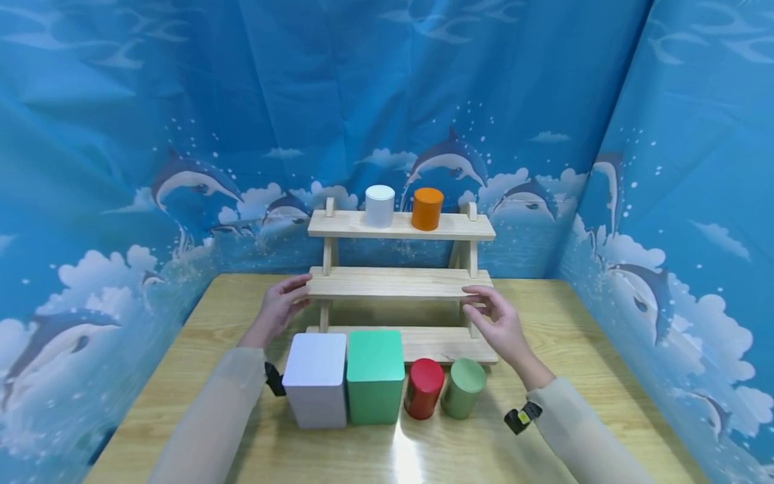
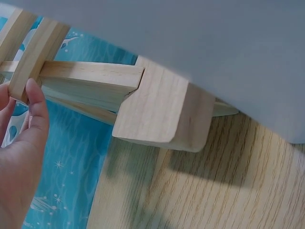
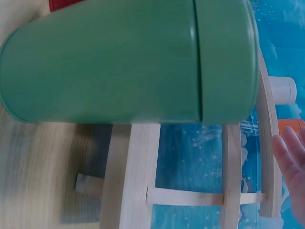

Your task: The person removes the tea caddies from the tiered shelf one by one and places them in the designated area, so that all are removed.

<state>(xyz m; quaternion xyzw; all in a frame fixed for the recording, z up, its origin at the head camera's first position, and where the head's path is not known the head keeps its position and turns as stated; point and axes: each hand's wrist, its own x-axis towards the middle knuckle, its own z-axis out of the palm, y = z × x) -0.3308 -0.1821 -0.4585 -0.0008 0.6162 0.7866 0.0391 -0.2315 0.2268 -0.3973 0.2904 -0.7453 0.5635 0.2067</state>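
Observation:
A three-tier wooden shelf stand (image 1: 399, 284) stands on the table. My left hand (image 1: 283, 306) pinches the left end of its middle board; the left wrist view has thumb and fingers on either side of a board's end (image 2: 29, 71). By the right end of that board is my right hand (image 1: 498, 323), its fingers loosely extended; in the right wrist view the fingers (image 3: 285, 152) look straight and hold nothing. In front of the stand are a white box (image 1: 315, 383), a green box (image 1: 375, 383), a red canister (image 1: 424, 390) and a light green canister (image 1: 464, 390).
On the top board sit a white canister (image 1: 379, 207) and an orange canister (image 1: 426, 210). Dolphin-print blue curtains (image 1: 290, 101) enclose the wooden table (image 1: 199, 376) at the back and sides. The boxes partly hide the bottom board (image 1: 444, 343).

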